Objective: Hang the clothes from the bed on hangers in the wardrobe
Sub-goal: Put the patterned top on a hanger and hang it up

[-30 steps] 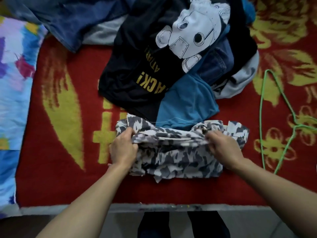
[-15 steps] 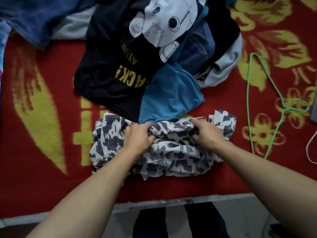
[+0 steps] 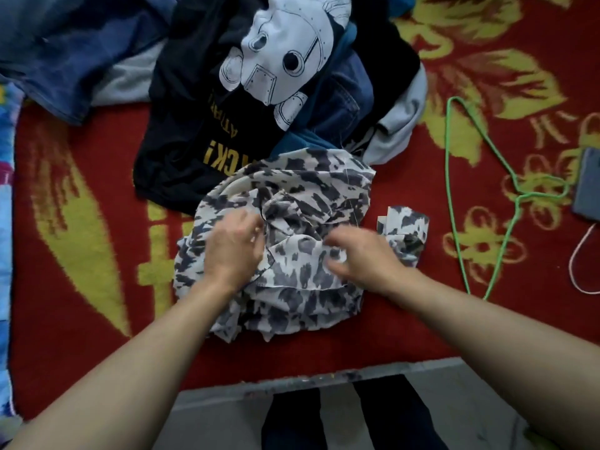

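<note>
The bed (image 3: 81, 228) carried a red and yellow patterned blanket, with a pile of clothes (image 3: 285, 92) at its far side. The grey and white camouflage garment (image 3: 305, 190) lay bunched at the near edge, overlapping a black printed T-shirt (image 3: 194, 102). The green wire hanger (image 3: 454, 196) lay just right of it. The left hand (image 3: 232, 251) and right hand (image 3: 363, 258) rested on the garment, fingers curled, pinching folds of its fabric

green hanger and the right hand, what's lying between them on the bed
In the head view, a loose end of the patterned garment lies between the right hand and the green hanger; beyond it is bare red blanket.
</note>
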The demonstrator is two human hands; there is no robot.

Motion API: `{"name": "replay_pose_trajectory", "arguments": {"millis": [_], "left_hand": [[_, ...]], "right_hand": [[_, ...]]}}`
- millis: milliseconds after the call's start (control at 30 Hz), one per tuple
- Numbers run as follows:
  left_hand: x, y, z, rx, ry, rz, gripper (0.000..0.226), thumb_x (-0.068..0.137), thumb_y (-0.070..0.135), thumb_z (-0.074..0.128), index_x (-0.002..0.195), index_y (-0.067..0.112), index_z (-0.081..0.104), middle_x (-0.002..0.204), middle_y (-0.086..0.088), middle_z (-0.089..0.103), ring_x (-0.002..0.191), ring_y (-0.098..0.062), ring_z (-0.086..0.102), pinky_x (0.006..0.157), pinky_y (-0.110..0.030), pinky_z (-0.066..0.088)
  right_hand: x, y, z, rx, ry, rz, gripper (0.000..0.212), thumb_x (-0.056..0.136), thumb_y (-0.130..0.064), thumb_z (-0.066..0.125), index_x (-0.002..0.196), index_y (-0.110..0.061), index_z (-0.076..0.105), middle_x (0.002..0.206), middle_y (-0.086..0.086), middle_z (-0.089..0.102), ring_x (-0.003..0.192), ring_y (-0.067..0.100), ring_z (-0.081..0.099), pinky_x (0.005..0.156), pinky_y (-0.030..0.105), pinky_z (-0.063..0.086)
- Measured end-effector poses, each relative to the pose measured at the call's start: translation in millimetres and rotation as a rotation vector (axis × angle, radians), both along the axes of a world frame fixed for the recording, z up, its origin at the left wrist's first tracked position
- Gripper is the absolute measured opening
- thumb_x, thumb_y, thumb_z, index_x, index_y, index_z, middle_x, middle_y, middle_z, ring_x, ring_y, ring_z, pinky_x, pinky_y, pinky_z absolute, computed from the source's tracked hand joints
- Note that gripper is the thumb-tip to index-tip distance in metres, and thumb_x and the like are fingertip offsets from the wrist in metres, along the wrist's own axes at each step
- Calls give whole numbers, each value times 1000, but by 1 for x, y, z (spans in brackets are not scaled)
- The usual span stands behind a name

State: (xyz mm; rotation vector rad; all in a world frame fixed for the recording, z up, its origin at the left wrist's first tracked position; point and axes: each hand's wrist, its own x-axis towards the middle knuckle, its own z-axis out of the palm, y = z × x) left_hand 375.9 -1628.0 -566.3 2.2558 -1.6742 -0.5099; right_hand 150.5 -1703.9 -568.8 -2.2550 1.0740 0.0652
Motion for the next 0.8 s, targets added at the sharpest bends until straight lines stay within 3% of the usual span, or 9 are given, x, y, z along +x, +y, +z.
{"name": "replay_pose_trajectory", "arguments": {"millis": [67, 100, 200, 333, 433, 533, 633, 733, 800], "left_hand": [[-17, 33, -16, 201, 21, -243, 23, 83, 38, 61, 99, 22, 62, 97, 4, 60, 90, -16, 56, 80, -29, 46], [-23, 48, -25, 289, -30, -361, 34, 80, 45, 65, 107, 25, 60, 105, 3, 58, 97, -17, 53, 85, -32, 44], [-28, 76, -43, 432, -199, -478, 45, 75, 38, 68, 116, 24, 55, 115, -3, 51, 109, -25, 48, 88, -39, 37], [-12, 54, -30, 249, 27, -89, 6, 85, 20, 58, 86, 15, 63, 87, -4, 58, 85, -27, 55, 75, -37, 40], [14, 21, -13, 178, 66, 114, 7, 85, 15, 58, 89, 14, 63, 88, -6, 60, 87, -29, 56, 75, -39, 45], [39, 6, -4, 263, 50, 271, 16, 81, 11, 57, 90, 19, 68, 96, -9, 68, 92, -34, 60, 74, -40, 49], [56, 14, -7, 258, 83, 472, 20, 78, 7, 55, 88, 17, 70, 94, -13, 71, 92, -35, 62, 74, -37, 49], [59, 28, -14, 143, 261, 773, 18, 80, 4, 55, 88, 12, 68, 92, -10, 69, 87, -28, 60, 71, -28, 41], [60, 32, -21, 69, 422, 940, 14, 80, 3, 55, 83, 12, 65, 90, -12, 68, 78, -24, 57, 67, -29, 43]], "right_hand": [[-14, 43, -26, 14, 340, 294, 49, 77, -49, 58, 118, -21, 58, 116, 0, 60, 111, 23, 56, 87, 44, 47], [-24, 60, -39, -37, 439, 367, 48, 77, -46, 59, 117, -19, 58, 117, 3, 59, 112, 26, 55, 86, 45, 43], [-33, 58, -48, -54, 407, 162, 13, 83, -24, 58, 93, -17, 64, 93, 8, 68, 91, 30, 64, 78, 41, 39], [-14, -11, -14, 268, 45, -406, 19, 93, -15, 51, 88, -8, 68, 84, 6, 65, 84, 26, 61, 68, 31, 41], [0, -71, 16, 286, -202, -756, 22, 91, -10, 50, 87, 4, 67, 82, 14, 65, 78, 17, 52, 64, 26, 34], [1, -118, 34, 247, -345, -1020, 28, 88, -13, 49, 89, 10, 65, 78, 14, 61, 76, 19, 50, 66, 32, 40], [-13, -132, 31, 146, -187, -1008, 28, 89, -16, 46, 99, -2, 69, 91, 12, 69, 83, 23, 59, 72, 37, 48], [-26, -104, 24, -107, 273, -749, 34, 90, -22, 46, 120, -18, 61, 119, 13, 63, 108, 34, 57, 88, 41, 46], [-20, -76, 16, -243, 241, -495, 32, 88, -19, 52, 119, -16, 61, 117, 13, 58, 109, 36, 52, 89, 43, 44]]}}
